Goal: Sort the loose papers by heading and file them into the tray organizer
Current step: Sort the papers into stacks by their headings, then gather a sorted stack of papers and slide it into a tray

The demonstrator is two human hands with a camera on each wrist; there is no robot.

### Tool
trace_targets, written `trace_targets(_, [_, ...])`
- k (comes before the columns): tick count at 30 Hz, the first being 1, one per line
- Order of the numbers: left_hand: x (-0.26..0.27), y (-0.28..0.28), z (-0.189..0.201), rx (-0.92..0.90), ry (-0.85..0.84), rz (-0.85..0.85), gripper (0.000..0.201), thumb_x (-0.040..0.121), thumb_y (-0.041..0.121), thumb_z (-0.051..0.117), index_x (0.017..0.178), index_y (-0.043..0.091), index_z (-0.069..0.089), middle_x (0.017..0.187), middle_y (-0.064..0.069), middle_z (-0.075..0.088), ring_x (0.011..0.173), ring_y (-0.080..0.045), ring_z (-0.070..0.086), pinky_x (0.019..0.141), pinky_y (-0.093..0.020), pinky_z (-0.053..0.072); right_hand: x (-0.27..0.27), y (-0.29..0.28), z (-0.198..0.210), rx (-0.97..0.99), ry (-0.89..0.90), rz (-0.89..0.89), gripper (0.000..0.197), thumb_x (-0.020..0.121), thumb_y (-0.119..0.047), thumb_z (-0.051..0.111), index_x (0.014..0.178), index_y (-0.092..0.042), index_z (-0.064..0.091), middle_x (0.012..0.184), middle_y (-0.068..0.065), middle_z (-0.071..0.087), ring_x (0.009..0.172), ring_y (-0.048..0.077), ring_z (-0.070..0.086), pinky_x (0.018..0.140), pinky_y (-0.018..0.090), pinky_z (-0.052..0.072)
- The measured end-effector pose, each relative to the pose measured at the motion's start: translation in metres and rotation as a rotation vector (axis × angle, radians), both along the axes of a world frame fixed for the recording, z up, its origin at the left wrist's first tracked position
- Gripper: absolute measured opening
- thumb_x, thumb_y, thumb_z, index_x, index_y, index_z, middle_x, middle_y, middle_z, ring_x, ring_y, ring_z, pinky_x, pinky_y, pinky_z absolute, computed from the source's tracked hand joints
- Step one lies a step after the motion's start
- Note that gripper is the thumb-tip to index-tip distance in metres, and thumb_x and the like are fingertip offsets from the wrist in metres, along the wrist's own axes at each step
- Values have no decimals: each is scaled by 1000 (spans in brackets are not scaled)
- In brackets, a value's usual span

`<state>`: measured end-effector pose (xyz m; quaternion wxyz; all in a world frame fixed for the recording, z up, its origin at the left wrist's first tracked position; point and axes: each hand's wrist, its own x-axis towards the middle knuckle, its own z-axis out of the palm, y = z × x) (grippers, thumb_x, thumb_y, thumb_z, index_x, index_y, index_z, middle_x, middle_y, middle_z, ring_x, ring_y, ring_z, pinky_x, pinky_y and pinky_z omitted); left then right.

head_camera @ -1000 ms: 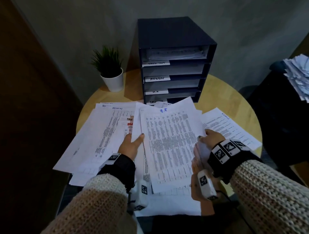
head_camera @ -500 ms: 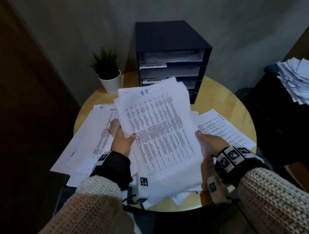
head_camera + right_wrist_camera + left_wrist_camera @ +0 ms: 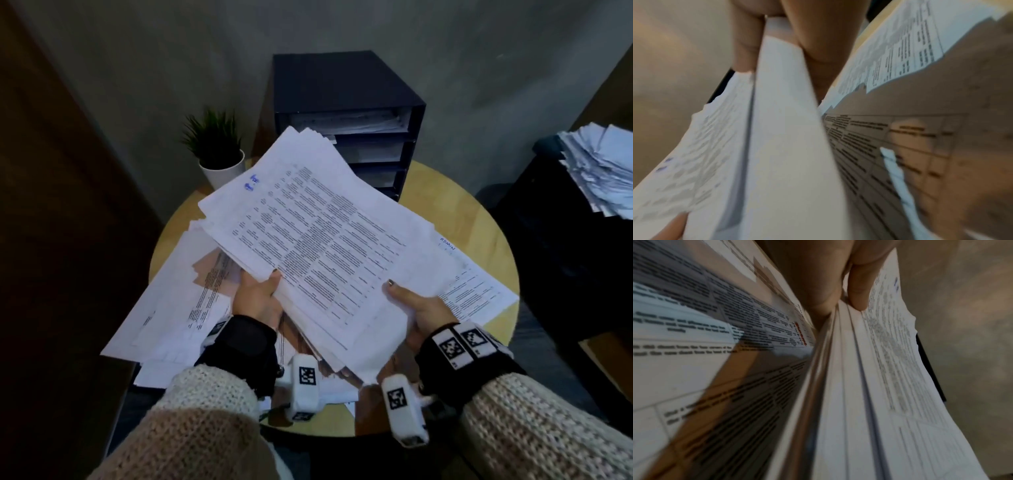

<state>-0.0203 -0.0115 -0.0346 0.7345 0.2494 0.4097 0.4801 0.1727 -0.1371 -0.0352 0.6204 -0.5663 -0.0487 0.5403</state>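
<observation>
A thick stack of printed papers [image 3: 318,240] is lifted above the round wooden table [image 3: 455,212], tilted with its far end toward the black tray organizer [image 3: 346,85]. My left hand [image 3: 257,294] grips the stack's left edge, thumb on top. My right hand [image 3: 416,305] grips the right edge, thumb on top. In the left wrist view the stack [image 3: 855,386] runs edge-on, pinched under the thumb. The right wrist view shows the stack [image 3: 781,129] clamped between thumb and fingers. The organizer's top tray holds papers; the stack hides its lower trays in part.
More loose sheets [image 3: 171,308] lie on the table's left side, and one headed ADMIN [image 3: 476,277] lies at the right. A small potted plant [image 3: 219,150] stands left of the organizer. Another heap of papers [image 3: 603,171] sits on dark furniture at the far right.
Both hands have lifted the stack off the table and turned it, its far end now pointing up-left toward the organizer. The sheets left on the table are uncovered.
</observation>
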Motion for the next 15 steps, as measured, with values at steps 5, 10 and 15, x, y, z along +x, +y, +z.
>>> trace_targets(5, [-1, 3, -1, 68, 75, -128, 50, 88, -11, 51, 133, 10, 44, 129, -16, 57, 109, -34, 59, 77, -40, 55, 23, 1, 14, -23, -140, -84, 44, 61, -27, 85, 92, -2, 65, 58, 13, 64, 47, 27, 60, 48, 30, 50])
trace_targets(10, [-20, 11, 2, 46, 205, 8, 43, 81, 0, 67, 123, 1, 58, 92, -1, 73, 86, -19, 68, 63, -28, 54, 69, 11, 23, 30, -557, -94, 99, -6, -67, 78, 76, -14, 64, 60, -9, 71, 79, 26, 65, 74, 39, 58])
trace_targets(15, [-31, 16, 4, 168, 388, -22, 33, 77, 0, 70, 107, 15, 67, 109, -9, 69, 101, -27, 67, 89, -34, 54, 83, 15, 43, 174, -624, -126, 74, 11, -56, 89, 69, -12, 74, 80, -2, 75, 84, 25, 70, 83, 40, 55])
